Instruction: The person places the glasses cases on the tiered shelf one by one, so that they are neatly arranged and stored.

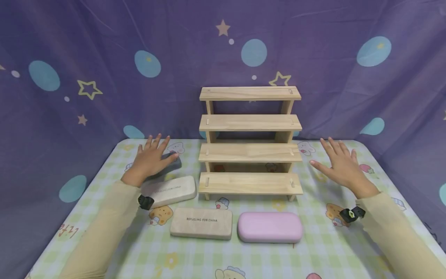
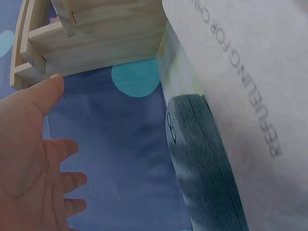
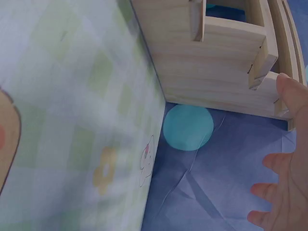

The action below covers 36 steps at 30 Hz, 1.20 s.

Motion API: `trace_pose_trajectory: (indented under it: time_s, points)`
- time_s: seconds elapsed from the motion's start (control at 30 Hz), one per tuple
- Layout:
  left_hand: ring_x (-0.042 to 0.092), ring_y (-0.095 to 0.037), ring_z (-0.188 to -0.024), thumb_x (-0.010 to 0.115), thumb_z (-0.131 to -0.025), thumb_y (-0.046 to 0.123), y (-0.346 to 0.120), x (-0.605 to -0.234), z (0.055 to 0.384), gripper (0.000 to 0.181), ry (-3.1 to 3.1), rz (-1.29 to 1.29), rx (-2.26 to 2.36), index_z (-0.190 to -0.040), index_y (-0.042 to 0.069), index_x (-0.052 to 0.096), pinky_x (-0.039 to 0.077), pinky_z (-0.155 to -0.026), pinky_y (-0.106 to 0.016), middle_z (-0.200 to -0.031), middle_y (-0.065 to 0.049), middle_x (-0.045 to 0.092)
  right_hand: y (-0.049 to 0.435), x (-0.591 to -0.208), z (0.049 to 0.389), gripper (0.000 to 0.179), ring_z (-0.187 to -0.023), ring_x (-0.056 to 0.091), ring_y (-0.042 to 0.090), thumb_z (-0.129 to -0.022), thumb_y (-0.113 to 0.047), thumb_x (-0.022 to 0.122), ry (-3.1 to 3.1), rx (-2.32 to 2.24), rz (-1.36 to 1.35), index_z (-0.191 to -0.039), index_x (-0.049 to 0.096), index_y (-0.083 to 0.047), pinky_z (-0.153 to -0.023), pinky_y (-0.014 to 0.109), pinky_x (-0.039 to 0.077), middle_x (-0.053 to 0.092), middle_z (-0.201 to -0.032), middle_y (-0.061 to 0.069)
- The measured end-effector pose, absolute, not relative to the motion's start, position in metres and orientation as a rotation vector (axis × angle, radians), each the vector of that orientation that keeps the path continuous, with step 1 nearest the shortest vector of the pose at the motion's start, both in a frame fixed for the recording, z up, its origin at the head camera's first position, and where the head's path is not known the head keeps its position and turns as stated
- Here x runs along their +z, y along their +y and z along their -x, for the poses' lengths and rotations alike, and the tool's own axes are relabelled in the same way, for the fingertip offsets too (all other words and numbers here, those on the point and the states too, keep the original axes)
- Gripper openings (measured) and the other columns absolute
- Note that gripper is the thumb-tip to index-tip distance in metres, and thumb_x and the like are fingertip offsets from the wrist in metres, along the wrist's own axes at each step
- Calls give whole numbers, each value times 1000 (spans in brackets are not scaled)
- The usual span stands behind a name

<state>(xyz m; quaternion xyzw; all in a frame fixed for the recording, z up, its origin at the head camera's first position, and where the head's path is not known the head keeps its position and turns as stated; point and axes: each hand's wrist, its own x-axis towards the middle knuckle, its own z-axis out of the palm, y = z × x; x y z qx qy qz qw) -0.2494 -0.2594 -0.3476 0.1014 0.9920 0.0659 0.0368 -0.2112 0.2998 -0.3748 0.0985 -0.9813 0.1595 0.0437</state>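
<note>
My left hand [image 1: 149, 161] hovers with fingers spread over the left of the table, holding nothing. Below it lies a dark blue-grey case [image 2: 202, 144], mostly hidden by the hand in the head view. Close to that wrist is a whitish glasses case [image 1: 174, 190] printed "REFUELING FOR CHINA". A beige glasses case [image 1: 201, 224] with the same print and a smooth pink glasses case [image 1: 270, 228] lie side by side in front. My right hand [image 1: 343, 166], fingers also spread and holding nothing, is above the table right of a wooden stepped shelf [image 1: 251, 153].
The shelf has several tiers and stands at the back middle. A green checked tablecloth [image 1: 195, 259] with cartoon prints covers the table. Behind and at the sides hangs a purple curtain [image 1: 188, 108] with stars and blue dots.
</note>
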Motion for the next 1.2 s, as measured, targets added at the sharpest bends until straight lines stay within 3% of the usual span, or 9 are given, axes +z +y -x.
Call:
trace_pose_trajectory:
  time_s: [0.2, 0.37, 0.6, 0.9, 1.2]
  points:
    - [-8, -47, -139, 32, -93, 66, -275, -350, 249, 84, 3050, -355, 317, -153, 13, 6, -2, -102, -71, -155, -23, -2, 294, -373, 213, 85, -138, 2, 50, -92, -54, 50, -2950, 537, -389, -152, 10, -8, -98, 74, -5, 9, -153, 27]
    - [-3, -47, -139, 41, -94, 57, -288, -351, 245, 82, 3057, -431, 472, -153, 10, 9, 0, -105, -67, -155, -25, 4, 289, -372, 213, 84, -137, 8, 51, -91, -48, 55, -2904, 629, -462, -152, 13, -9, -98, 74, -4, 12, -153, 26]
    - [15, -47, -138, 59, -92, 42, -307, -356, 244, 83, 3043, -562, 711, -152, 10, 12, 16, -104, -66, -153, -24, 17, 284, -375, 215, 82, -133, 18, 52, -89, -36, 63, -2787, 790, -614, -149, 21, -2, -101, 69, 9, 22, -150, 28]
    - [17, -45, -138, 68, -87, 30, -327, -358, 236, 85, 2984, -448, 1013, -153, 16, 15, 19, -102, -67, -153, -21, 20, 281, -381, 219, 82, -134, 18, 50, -87, -32, 67, -2763, 920, -648, -149, 22, -4, -102, 68, 14, 23, -149, 28]
    - [22, -47, -135, 68, -88, 23, -345, -371, 234, 84, 2919, -368, 1227, -152, 11, 16, 23, -99, -67, -150, -26, 25, 275, -380, 222, 77, -135, 21, 45, -87, -26, 68, -2738, 1044, -648, -149, 26, -8, -100, 67, 20, 26, -150, 24]
